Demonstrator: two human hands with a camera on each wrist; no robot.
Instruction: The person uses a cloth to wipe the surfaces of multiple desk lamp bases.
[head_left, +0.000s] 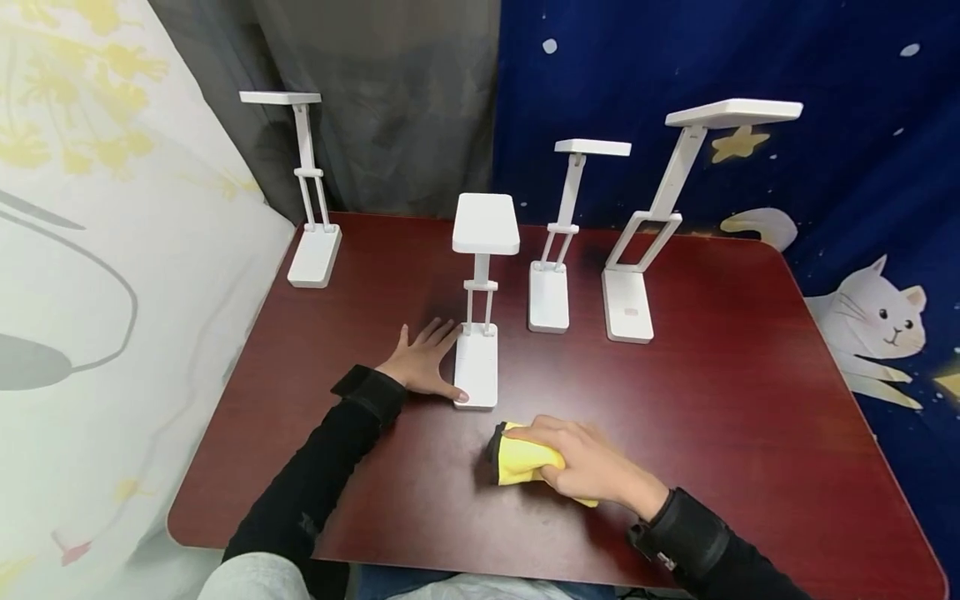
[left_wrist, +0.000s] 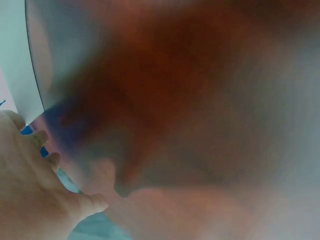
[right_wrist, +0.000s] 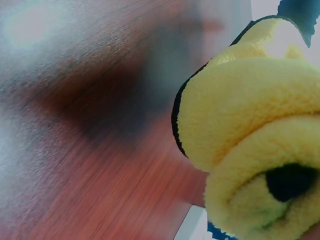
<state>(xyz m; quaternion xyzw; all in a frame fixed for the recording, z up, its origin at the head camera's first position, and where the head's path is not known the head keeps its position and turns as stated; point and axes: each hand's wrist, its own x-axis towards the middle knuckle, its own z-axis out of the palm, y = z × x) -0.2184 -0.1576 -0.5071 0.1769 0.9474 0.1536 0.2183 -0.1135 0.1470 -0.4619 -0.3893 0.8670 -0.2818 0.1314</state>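
My left hand lies flat on the dark red table, fingers spread, with its thumb against the base of the nearest white folding desk lamp. That lamp stands upright with its flat head turned toward me. My right hand grips a bunched yellow cloth with a black edge and presses it on the table just in front of that lamp. The right wrist view shows the cloth rolled up close to the camera. The left wrist view is blurred, with only part of the left hand showing.
Three more white desk lamps stand unfolded farther back: one at the far left, one at the centre, and a larger one to its right. Curtains and printed fabric close in the table's back and sides.
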